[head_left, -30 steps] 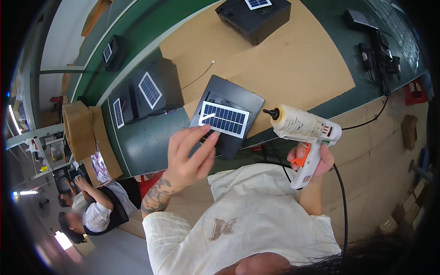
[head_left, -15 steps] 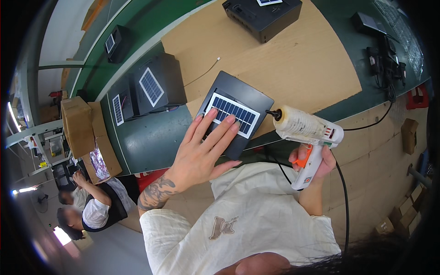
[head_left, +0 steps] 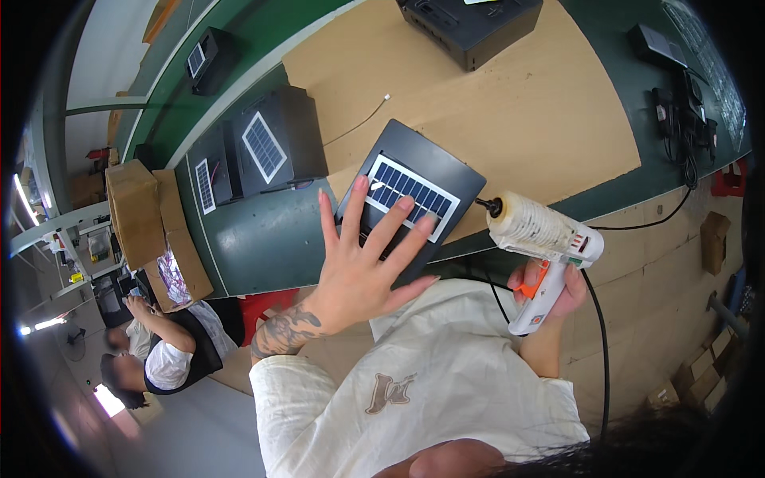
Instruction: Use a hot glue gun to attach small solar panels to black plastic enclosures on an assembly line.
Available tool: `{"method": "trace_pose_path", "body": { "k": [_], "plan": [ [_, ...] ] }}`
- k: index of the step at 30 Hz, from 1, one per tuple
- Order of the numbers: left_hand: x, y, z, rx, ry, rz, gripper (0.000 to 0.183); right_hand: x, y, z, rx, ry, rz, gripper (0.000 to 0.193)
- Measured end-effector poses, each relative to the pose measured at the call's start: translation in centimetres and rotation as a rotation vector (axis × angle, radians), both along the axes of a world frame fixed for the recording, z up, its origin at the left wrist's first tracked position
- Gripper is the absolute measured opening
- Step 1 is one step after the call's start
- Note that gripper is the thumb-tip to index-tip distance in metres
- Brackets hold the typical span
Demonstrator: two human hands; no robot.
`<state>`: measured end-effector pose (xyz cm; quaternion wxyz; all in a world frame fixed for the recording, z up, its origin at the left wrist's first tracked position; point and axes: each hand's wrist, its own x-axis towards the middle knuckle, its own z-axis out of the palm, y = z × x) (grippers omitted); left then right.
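Note:
A small solar panel (head_left: 422,190) with a white frame lies on a flat black plastic cover (head_left: 456,165) at the near edge of the bench. My left hand (head_left: 362,259) rests over the panel, fingers spread, several fingertips on or just above its surface; exact contact is hard to tell. My right hand (head_left: 562,288) grips the handle of a white glue gun (head_left: 550,239) with an orange trigger. The gun's dark nozzle points left, close to the cover's right corner and apart from it. Part of the cover is hidden under my left hand.
A brown cardboard sheet (head_left: 542,103) covers much of the green bench. Black housings with solar panels (head_left: 287,131) stand at the left, and another black housing (head_left: 478,32) at the back. A thin wire (head_left: 358,123) lies on the cardboard. Black adapters (head_left: 677,111) sit at right. Two people (head_left: 171,342) are at far left.
My left hand's fingers have spread wider, with the index finger lifted toward the panel's left end. The bench items and glue gun appear shifted slightly right in the picture.

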<state>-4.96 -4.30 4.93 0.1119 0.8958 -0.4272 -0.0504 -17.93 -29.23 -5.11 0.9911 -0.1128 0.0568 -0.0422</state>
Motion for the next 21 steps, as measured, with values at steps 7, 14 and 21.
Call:
{"method": "trace_pose_path", "body": {
  "k": [7, 14, 21],
  "plan": [
    [-0.5, -1.2, 0.4, 0.052, -0.015, 0.073, 0.075, 0.0, -0.2, -0.2, -0.005, 0.006, 0.029, 0.061],
    [0.3, -0.9, -0.3, 0.010, -0.093, 0.049, 0.077, 0.0, -0.3, -0.3, -0.042, 0.040, 0.018, 0.061],
    [2.1, 0.0, -0.1, -0.133, -0.107, 0.033, 0.075, 0.7, -0.5, 0.1, -0.010, -0.008, 0.051, 0.060]
  ]
}}
